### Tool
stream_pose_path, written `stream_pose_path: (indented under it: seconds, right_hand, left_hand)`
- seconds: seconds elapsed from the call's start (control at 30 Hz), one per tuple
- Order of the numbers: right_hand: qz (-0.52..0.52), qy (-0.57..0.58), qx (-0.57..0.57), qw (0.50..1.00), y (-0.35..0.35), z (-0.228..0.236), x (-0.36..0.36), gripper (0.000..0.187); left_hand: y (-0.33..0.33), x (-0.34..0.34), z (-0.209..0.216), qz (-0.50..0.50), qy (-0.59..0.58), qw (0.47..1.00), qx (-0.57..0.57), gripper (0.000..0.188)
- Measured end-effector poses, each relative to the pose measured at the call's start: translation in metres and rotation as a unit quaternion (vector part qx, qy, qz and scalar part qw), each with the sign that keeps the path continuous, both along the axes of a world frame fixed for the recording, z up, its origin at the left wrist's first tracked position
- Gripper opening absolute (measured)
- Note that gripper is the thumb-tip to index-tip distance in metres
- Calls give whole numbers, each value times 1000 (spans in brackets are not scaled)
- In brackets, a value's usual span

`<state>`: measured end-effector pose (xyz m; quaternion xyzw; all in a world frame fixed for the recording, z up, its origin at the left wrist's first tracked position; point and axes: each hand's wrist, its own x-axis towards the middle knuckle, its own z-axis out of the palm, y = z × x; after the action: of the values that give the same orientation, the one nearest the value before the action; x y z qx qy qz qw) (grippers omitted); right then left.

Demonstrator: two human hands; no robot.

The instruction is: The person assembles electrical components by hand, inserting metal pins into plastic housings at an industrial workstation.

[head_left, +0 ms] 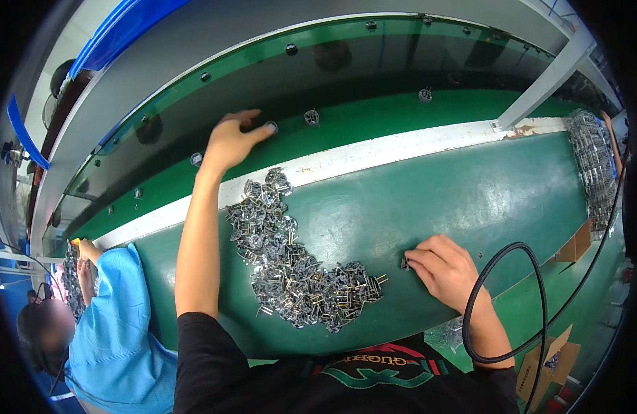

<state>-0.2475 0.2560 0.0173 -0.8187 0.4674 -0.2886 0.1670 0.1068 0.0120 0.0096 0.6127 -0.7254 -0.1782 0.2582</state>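
Note:
My left hand (230,141) reaches over the green conveyor belt (360,114), thumb and fingers apart. Right at its thumb tip lies a small round part (273,128); whether they touch is unclear. My right hand (446,268) is closed in a pinch over the green table (463,193), a small dark part with metal pins (404,262) showing at its fingertips. Between my arms spreads a heap of small, clear and dark parts with metal pins (297,276), its left end running up to the white rail.
A white rail (346,162) divides table from belt, where another small part (311,117) sits. A black cable (501,252) loops by my right forearm. Stacked parts (591,172) stand far right, cardboard boxes (549,366) lower right. A co-worker in blue (121,324) works at left.

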Motion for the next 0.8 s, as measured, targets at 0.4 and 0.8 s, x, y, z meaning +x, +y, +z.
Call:
stream_pose_path:
  seconds: [0.4,0.8]
  right_hand:
    - [-130,-153,-52,978,-28,-20,9,25]
    - [-23,-424,23,905,-66,30,67,23]
  left_hand:
    - [27,-26,13,-43,258,962,81,42]
    - [125,-89,35,-169,538,801,201,43]
